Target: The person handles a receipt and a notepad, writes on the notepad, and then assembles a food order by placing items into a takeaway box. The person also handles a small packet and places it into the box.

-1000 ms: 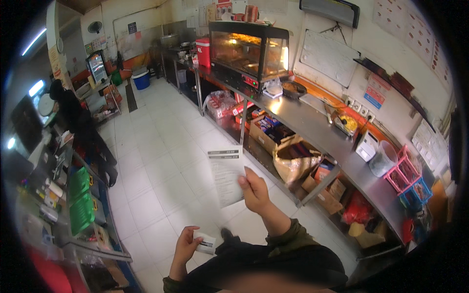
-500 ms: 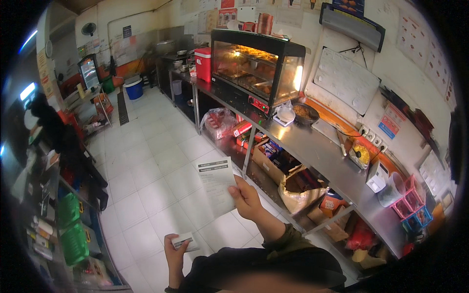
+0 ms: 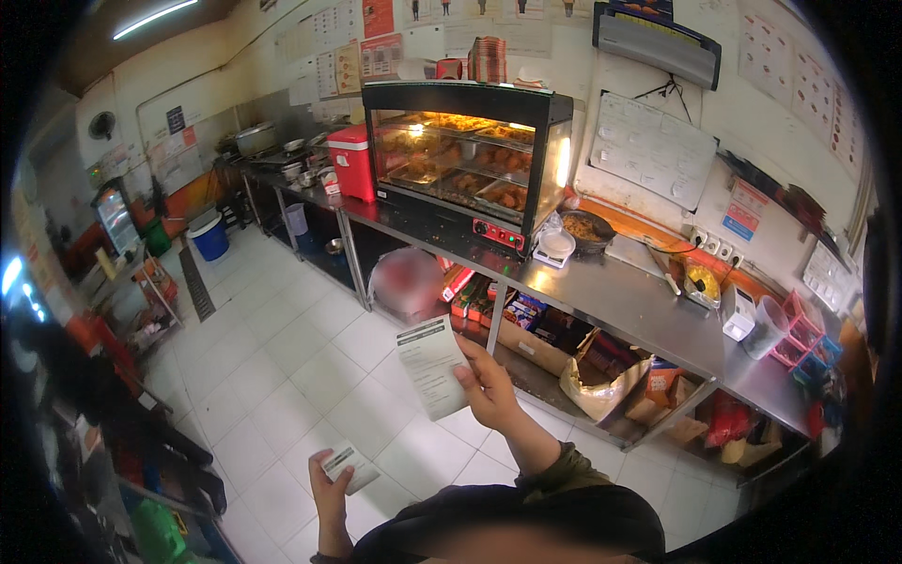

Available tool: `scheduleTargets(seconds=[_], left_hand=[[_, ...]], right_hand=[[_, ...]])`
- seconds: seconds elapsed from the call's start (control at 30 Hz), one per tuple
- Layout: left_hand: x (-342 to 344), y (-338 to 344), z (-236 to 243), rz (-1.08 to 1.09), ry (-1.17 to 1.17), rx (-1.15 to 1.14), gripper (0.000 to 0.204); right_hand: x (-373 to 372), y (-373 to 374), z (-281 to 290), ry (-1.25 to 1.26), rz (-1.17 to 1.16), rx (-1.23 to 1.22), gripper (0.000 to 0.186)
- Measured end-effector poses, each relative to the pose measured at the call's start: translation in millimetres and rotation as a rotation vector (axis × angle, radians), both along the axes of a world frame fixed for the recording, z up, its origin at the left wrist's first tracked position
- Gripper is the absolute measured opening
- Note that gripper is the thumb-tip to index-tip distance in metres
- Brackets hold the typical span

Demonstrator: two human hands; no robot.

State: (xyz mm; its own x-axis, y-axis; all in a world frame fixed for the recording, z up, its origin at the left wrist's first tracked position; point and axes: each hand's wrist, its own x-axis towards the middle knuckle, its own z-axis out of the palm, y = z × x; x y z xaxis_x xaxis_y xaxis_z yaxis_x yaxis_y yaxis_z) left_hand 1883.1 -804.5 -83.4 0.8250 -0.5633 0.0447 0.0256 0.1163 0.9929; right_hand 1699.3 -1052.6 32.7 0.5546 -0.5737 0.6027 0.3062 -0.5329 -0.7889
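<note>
My right hand [image 3: 489, 390] is raised in front of me and grips a long white printed paper slip [image 3: 430, 365] by its lower right edge. My left hand [image 3: 327, 484] is lower, near my chest, and holds a smaller white slip [image 3: 348, 466]. Both hands are over the white tiled floor [image 3: 282, 367], apart from the steel counter [image 3: 620, 301].
A glass heated display case [image 3: 465, 160] with fried food stands on the counter beside a red cooler box [image 3: 355, 162]. Boxes and bags [image 3: 592, 362] fill the shelf under the counter. Pink baskets [image 3: 799, 338] sit at the right end. Cluttered shelves [image 3: 122, 414] line the left.
The view has swung toward the display case and counter. My right hand with the long slip stays raised; my left hand with the small slip has shifted slightly right.
</note>
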Motion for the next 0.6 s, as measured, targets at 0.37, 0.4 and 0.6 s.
scheduleTargets(seconds=[0.37, 0.4, 0.6], left_hand=[[113, -68, -2, -0.228, -0.062, 0.024, 0.028], [115, -67, -8, -0.230, -0.059, 0.023, 0.029], [131, -46, -41, -0.060, 0.161, 0.134, 0.032]], right_hand=[[90, -29, 27, -0.108, -0.244, -0.119, 0.049], [101, -34, 28, -0.136, -0.200, -0.100, 0.049], [160, -72, 23, -0.072, -0.114, -0.034, 0.048]])
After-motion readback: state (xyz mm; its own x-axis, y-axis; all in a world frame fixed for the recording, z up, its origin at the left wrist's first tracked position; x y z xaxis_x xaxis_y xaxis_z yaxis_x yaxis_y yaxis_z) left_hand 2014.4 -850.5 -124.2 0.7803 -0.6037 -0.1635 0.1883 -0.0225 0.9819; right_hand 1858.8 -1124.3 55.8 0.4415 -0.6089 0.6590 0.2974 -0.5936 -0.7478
